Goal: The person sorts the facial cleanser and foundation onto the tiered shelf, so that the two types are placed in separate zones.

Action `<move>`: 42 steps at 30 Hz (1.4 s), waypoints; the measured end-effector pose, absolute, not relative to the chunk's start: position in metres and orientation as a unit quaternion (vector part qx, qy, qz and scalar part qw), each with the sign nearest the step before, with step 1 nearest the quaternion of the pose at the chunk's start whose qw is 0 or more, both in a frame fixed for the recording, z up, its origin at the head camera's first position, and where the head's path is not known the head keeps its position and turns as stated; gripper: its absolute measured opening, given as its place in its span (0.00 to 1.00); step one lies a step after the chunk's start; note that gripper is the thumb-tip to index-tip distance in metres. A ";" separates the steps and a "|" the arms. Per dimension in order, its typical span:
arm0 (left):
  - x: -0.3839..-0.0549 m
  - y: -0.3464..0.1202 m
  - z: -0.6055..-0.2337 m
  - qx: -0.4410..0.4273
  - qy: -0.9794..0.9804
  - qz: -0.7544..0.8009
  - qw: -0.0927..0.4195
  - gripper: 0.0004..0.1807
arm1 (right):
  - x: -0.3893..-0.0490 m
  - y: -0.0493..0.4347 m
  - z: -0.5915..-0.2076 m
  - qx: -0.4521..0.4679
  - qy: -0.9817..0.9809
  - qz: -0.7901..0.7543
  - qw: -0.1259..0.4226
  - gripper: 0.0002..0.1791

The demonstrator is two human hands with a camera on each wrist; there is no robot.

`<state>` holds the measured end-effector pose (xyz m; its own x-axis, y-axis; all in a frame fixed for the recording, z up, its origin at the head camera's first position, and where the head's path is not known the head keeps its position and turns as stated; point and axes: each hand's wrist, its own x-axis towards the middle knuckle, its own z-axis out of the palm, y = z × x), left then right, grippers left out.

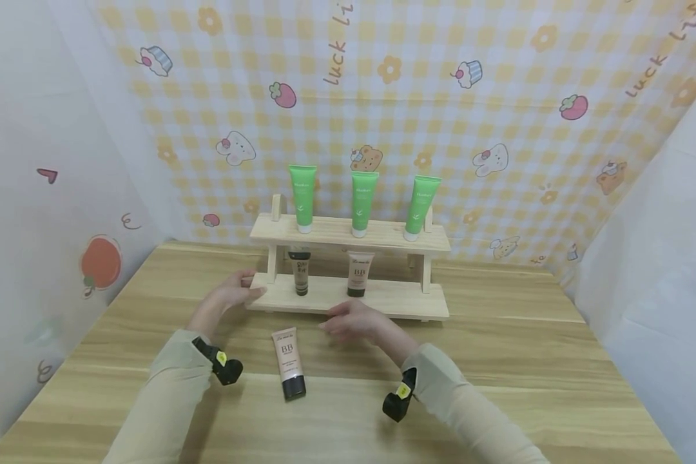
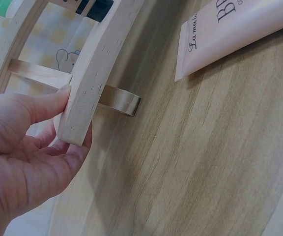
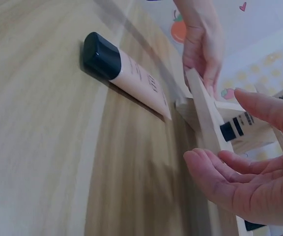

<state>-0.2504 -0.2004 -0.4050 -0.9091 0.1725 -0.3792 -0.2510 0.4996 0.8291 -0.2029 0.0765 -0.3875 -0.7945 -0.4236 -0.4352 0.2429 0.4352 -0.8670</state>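
Observation:
A two-tier wooden display shelf (image 1: 394, 298) stands near the back of the table. My left hand (image 1: 227, 295) grips the left end of its lower board, thumb on top and fingers beneath, as the left wrist view shows. By the front edge of that board is my right hand (image 3: 254, 177), its fingers loosely bent and nothing between them. A pink BB cream tube (image 1: 288, 361) with a black cap lies on the table between my forearms. On the lower board stand a small dark-capped tube (image 1: 301, 274) and another BB cream tube (image 1: 358, 274).
Three green tubes (image 1: 361, 203) with white caps stand spaced along the upper board (image 1: 330, 227). Behind the shelf hangs a yellow checked cloth (image 1: 325, 116). White printed sheets (image 1: 52, 193) close off the sides of the wooden table (image 1: 528, 361).

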 end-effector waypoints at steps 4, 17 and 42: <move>-0.250 -0.201 -0.405 -0.024 0.843 0.496 0.208 0.41 | -0.201 0.068 -0.391 -0.064 0.786 -0.523 0.325 0.28; -0.250 -0.201 -0.408 -0.017 0.845 0.495 0.203 0.39 | -0.194 0.042 -0.410 -0.044 0.797 -0.499 0.338 0.28; -0.252 -0.200 -0.407 -0.020 0.843 0.500 0.198 0.39 | -0.184 -0.001 -0.415 -0.043 0.873 -0.397 0.278 0.13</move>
